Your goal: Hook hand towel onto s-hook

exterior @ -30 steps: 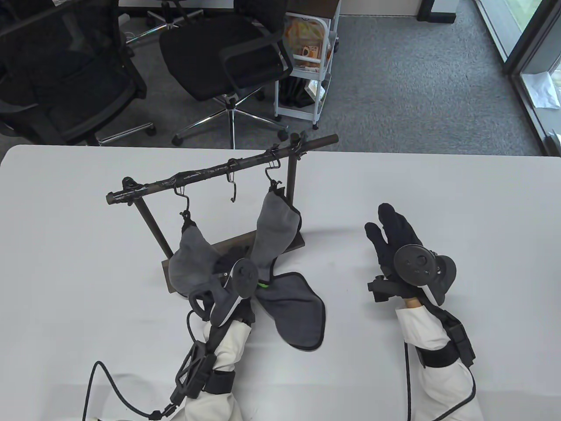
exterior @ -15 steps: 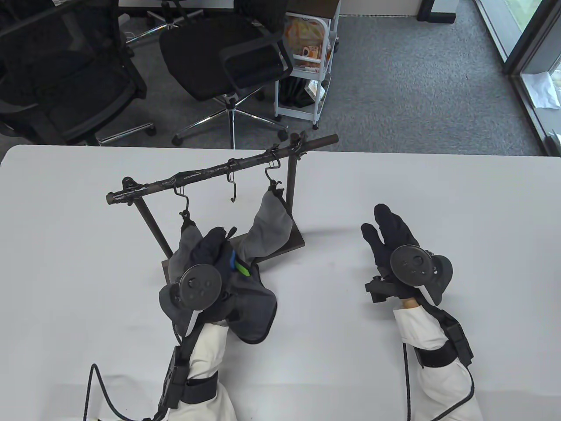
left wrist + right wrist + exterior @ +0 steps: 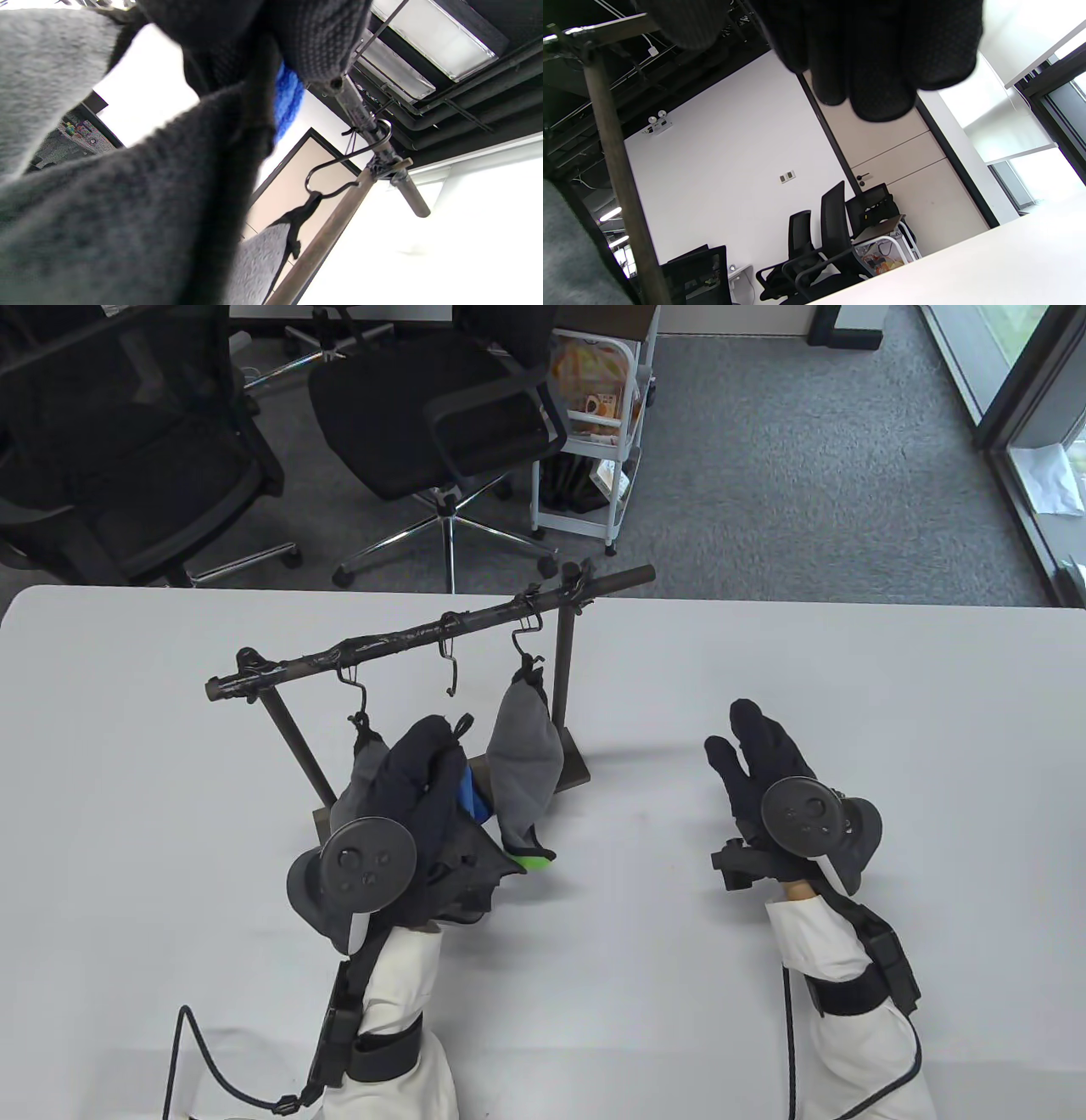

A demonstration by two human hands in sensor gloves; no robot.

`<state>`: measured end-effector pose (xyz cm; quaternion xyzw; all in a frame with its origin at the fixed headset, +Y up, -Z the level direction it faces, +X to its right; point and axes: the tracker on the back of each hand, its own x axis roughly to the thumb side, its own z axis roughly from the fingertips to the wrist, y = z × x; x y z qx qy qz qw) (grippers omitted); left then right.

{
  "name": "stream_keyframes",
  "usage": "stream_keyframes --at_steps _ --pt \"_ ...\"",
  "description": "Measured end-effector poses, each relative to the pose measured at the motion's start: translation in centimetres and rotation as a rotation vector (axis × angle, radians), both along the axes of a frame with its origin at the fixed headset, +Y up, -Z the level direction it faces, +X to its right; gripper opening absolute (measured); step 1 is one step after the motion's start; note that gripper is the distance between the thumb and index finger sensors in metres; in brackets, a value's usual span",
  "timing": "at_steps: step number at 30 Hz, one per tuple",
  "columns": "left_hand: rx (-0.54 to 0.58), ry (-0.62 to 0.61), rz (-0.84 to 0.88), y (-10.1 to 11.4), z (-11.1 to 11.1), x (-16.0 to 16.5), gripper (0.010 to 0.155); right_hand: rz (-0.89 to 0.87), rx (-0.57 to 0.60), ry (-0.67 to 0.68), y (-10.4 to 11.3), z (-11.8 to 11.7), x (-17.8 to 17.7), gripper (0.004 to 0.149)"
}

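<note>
Evidently soft, limp hand towel (image 3: 454, 848) gripped by left hand (image 3: 416, 780); loop (image 3: 462, 723) best pinched for middle s-hook (image 3: 450, 666). Right hand (image 3: 764, 768) flat, spread.

Showing plain white across the table (image 3: 848, 661) in the lower half of the frame. Displaying dark rusty brown on the rack bar (image 3: 407, 636) at centre, with black on the empty s-hook (image 3: 450, 666) beneath it. Wearing mid grey with black trim on the hanging towel (image 3: 524, 755) at centre, plus a bright green tag at its low tip. Showing darker charcoal on the held towel (image 3: 462, 857) at lower left, with a vivid blue patch (image 3: 471, 797) beside it. Covering both the left hand (image 3: 416, 780) and the right hand (image 3: 764, 755) in black knit. Showing white on the sleeves along the bottom edge. Speckling grey across the carpet (image 3: 806, 475) at upper right; keeping black on the chairs (image 3: 424, 415) at upper left.
</note>
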<state>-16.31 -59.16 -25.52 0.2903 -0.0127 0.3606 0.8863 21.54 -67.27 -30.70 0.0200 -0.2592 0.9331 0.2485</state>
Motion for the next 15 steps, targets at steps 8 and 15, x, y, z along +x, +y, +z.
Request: stream_keyframes --at_steps 8,15 --pt "-0.055 0.02 0.106 0.7 -0.7 -0.5 0.043 -0.008 0.0 0.009 0.1 0.0 0.0 0.061" --pt "-0.107 0.03 0.14 0.3 -2.0 -0.7 0.043 0.033 0.011 0.005 0.0 0.1 -0.3 0.061"
